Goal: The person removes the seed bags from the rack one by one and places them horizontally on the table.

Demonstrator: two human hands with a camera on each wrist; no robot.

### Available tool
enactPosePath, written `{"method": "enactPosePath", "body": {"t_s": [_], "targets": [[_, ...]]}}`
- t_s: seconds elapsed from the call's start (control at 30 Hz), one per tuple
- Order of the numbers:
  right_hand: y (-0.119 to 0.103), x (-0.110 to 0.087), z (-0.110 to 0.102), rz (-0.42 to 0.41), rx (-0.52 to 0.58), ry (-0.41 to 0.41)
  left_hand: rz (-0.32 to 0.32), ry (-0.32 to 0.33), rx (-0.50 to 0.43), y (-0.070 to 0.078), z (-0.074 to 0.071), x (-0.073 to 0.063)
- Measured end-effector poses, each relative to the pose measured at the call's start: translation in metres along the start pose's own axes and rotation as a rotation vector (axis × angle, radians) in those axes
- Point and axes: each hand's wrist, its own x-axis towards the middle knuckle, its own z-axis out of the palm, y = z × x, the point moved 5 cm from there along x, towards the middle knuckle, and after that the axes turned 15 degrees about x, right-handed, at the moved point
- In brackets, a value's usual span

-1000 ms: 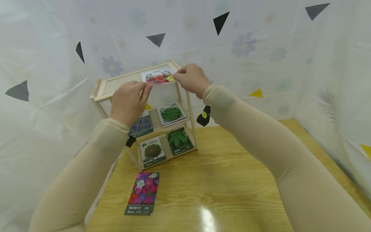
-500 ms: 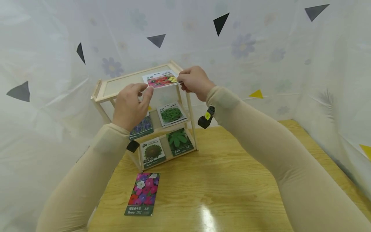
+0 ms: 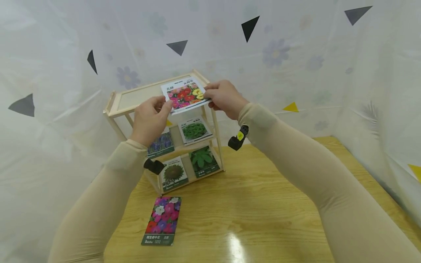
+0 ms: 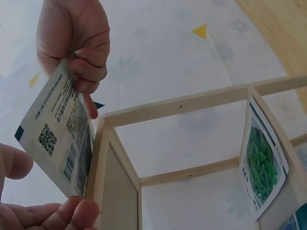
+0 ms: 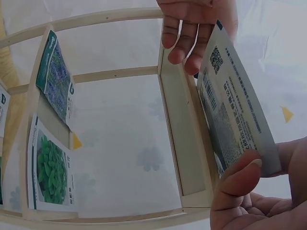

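Gripping the red-and-yellow flower packet by its right edge, the person's right hand pinches it between thumb and fingers. Packet position: at the right end of the top shelf of a wooden rack, printed flowers facing up, near edge projecting past the front rail. From where I stand, I cannot tell whether the packet bears on that rail. Its reverse, seen from below by both wrist cameras, carries a QR code, a barcode and text.

Left hand: located at the packet's opposite edge, fingers loosely bent and grasping nothing; the thumb stands apart from the packet. A fingertip appears to meet one corner in the left wrist view.

Middle shelf: a purple-flower packet on the left, a green-foliage packet on the right. Bottom shelf: a brown-seedhead packet on the left, a green-leaf packet on the right. A pink-and-purple flower packet lies flat on the wood-grain table, in front of the rack.
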Motion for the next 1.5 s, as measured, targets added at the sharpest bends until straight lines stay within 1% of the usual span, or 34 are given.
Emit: {"method": "enactPosePath", "body": {"t_s": [0.07,0.23,0.3,0.37,0.5,0.57,0.73,0.8,0.9,0.97,1.0,1.07,1.13,1.2,1.27,1.37,1.5], "targets": [[0.002,-0.003,-0.001,-0.002,0.011,-0.011,-0.032,-0.025,-0.032,-0.002,0.002,0.0],[0.009,-0.013,-0.006,0.001,0.025,-0.038,-0.108,-0.093,-0.163,-0.005,0.009,-0.004],[0.014,-0.016,-0.008,0.001,0.02,-0.05,-0.123,-0.107,-0.213,-0.006,0.012,-0.005],[0.018,-0.02,-0.009,0.006,0.011,-0.058,-0.124,-0.11,-0.231,-0.005,0.014,-0.007],[0.026,-0.028,-0.011,0.018,-0.006,-0.066,-0.092,-0.09,-0.214,-0.003,0.016,-0.013],[0.029,-0.032,-0.011,0.027,-0.007,-0.068,-0.08,-0.077,-0.223,-0.003,0.016,-0.017],[0.036,-0.039,-0.01,0.026,0.016,-0.103,-0.072,-0.06,-0.331,-0.004,0.02,-0.028],[0.038,-0.043,-0.009,0.017,0.026,-0.125,-0.06,-0.056,-0.356,-0.005,0.022,-0.034],[0.043,-0.047,-0.009,0.006,0.032,-0.152,-0.028,-0.04,-0.34,-0.008,0.026,-0.045],[0.045,-0.05,-0.01,-0.005,0.024,-0.157,-0.011,-0.026,-0.318,-0.009,0.029,-0.051],[0.047,-0.051,-0.011,-0.01,0.019,-0.156,-0.006,-0.025,-0.323,-0.01,0.031,-0.054],[0.049,-0.052,-0.013,-0.024,0.011,-0.151,-0.002,-0.028,-0.327,-0.01,0.034,-0.059],[0.051,-0.053,-0.016,-0.049,0.007,-0.144,0.007,-0.043,-0.362,-0.01,0.038,-0.062],[0.056,-0.055,-0.02,-0.088,0.018,-0.14,-0.001,-0.07,-0.41,-0.003,0.039,-0.067],[0.063,-0.058,-0.023,-0.139,0.022,-0.143,-0.006,-0.082,-0.444,0.003,0.04,-0.071],[0.074,-0.063,-0.026,-0.2,0.002,-0.155,-0.011,-0.093,-0.453,0.009,0.046,-0.079],[0.085,-0.071,-0.027,-0.21,-0.075,-0.178,-0.01,-0.112,-0.478,-0.007,0.069,-0.084]]}}
